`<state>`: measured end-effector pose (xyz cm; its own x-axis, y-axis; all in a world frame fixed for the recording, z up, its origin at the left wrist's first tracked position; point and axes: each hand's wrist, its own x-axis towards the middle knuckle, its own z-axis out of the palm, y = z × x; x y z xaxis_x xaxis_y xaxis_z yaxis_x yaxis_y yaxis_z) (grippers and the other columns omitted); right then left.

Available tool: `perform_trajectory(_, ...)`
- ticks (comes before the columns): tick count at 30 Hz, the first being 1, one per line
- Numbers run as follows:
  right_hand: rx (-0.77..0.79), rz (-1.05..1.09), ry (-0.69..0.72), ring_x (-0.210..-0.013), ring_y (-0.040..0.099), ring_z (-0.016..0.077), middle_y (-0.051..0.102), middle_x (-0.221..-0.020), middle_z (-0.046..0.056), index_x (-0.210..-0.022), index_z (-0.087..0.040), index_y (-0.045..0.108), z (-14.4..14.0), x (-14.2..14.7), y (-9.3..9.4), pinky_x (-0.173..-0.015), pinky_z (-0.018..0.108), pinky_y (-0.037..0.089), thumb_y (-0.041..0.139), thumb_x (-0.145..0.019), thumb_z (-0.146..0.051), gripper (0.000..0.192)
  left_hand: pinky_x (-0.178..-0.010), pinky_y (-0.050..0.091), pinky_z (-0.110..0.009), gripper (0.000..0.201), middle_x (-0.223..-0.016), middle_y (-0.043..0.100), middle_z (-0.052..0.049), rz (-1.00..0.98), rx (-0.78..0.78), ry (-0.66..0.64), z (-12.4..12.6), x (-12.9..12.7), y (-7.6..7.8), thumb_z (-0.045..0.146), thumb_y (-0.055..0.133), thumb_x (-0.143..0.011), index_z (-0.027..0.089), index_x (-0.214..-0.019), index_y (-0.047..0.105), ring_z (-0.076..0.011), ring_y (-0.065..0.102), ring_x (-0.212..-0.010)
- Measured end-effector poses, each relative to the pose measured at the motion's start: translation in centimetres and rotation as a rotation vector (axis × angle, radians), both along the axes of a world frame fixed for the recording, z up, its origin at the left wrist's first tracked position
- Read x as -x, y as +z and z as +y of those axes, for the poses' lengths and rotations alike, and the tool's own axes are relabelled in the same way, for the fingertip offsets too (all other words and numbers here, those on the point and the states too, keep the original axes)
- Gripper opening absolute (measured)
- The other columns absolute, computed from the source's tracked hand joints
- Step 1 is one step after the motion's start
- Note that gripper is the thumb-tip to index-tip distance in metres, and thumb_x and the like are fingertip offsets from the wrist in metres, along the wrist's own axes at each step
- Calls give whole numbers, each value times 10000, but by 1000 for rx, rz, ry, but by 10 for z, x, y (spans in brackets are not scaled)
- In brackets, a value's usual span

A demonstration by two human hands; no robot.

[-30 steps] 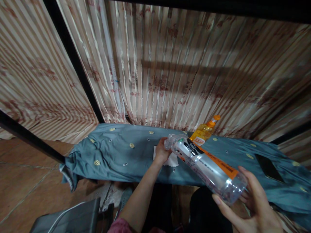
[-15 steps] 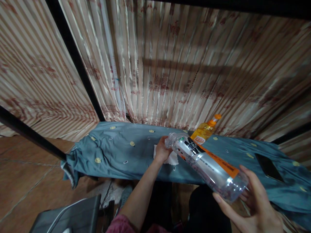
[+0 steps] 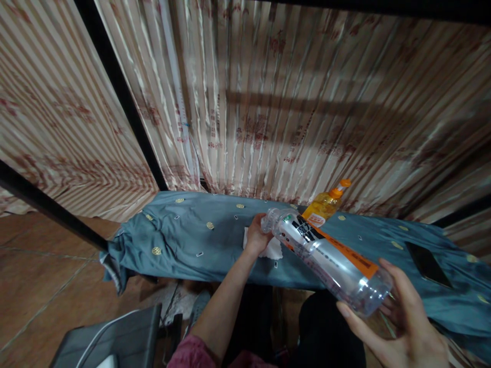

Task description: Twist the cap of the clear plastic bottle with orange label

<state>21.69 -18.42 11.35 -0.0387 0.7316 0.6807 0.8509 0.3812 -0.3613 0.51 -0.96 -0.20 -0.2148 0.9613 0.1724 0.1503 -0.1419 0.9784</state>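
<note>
A clear plastic bottle (image 3: 330,255) with a silver, black and orange label is held aslant above the cloth-covered bench, neck to the upper left and base to the lower right. My left hand (image 3: 258,236) is closed at the bottle's neck, its fingers partly hidden. Around the base, my right hand (image 3: 402,319) has its thumb on the near side and fingers on the far side. Below my left hand lies a white tissue (image 3: 273,249), partly covered by it. Behind the held bottle stands a yellow pump bottle (image 3: 324,205) with an orange top.
A green-blue cloth (image 3: 192,240) with small yellow prints covers the bench. At its right lies a dark phone (image 3: 427,263). A pleated, patterned curtain (image 3: 249,112) hangs behind, with black posts (image 3: 123,97) at the left. A dark stool (image 3: 126,332) bearing a white cable stands lower left.
Both hands keep nearly the same hold on the clear bottle. The whole view has shifted very slightly; nothing else visibly differs.
</note>
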Motion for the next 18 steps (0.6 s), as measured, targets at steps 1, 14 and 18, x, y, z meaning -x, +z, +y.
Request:
perform_trajectory(1,4,-6,0,-840,758,279,606,-1335,201,-1544,-157,353,0,-1,-1,-746,376,617,677,-852,-509,842,-887,509,-322,492,-1053,726,-49,-1,-2,-1,0,0,0,109,788,-626,196,-1073,602,-217,690,-967)
perform_trajectory(14,54,2,2,-883,756,263,590,-1394,146,-1561,-204,336,0,-12,-7,-777,338,625,734,-807,-477,895,-921,507,-330,494,-1069,728,-40,-7,5,-2,-1,1,2,88,796,-615,208,-1059,614,-222,681,-1000)
perform_trajectory(18,63,31,14,-915,751,268,584,-1402,145,-1556,-208,344,1,-14,-10,-796,344,622,749,-790,-471,906,-928,511,-341,514,-1063,732,-33,-23,32,8,-2,0,2,86,804,-601,216,-1063,621,-224,685,-997)
